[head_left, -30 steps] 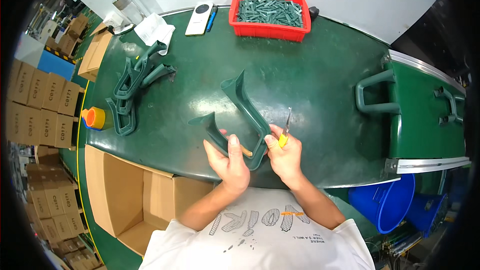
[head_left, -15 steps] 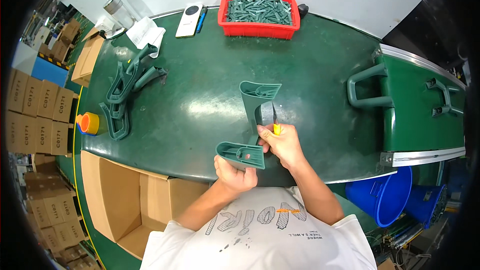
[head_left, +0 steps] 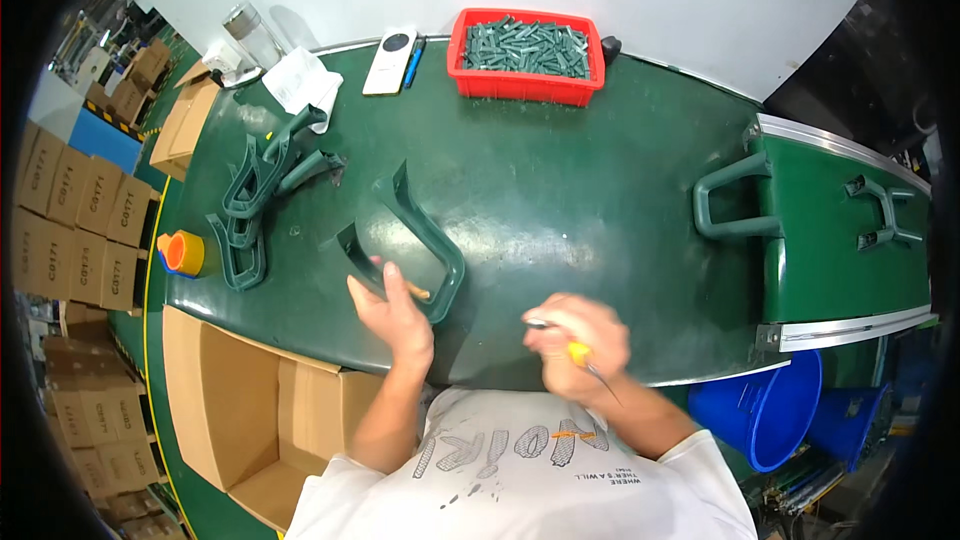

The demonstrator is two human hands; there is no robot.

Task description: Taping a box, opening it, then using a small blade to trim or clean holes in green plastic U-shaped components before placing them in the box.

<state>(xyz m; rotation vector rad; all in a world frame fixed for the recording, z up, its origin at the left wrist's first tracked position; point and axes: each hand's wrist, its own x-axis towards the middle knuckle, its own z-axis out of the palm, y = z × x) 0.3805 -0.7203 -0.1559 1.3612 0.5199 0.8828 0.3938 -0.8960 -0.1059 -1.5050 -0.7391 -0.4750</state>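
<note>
Here, with a red bin (head_left: 525, 89) at twelve o'clock and piled brackets (head_left: 300, 174) at nine, the left hand (head_left: 398, 319) pinches a smooth green U-shaped bracket (head_left: 452, 268) near centre, the blurred right hand (head_left: 578, 328) clutching a yellow-handled tool (head_left: 579, 353).

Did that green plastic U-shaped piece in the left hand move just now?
Yes, the green plastic U-shaped piece has moved left relative to the red rectangular plastic bin.

Prob. a factory workshop, tho edges blurry: conveyor (head_left: 835, 265), stacked ctns (head_left: 48, 180), red bin (head_left: 525, 90) of small green pcs (head_left: 530, 48).
</note>
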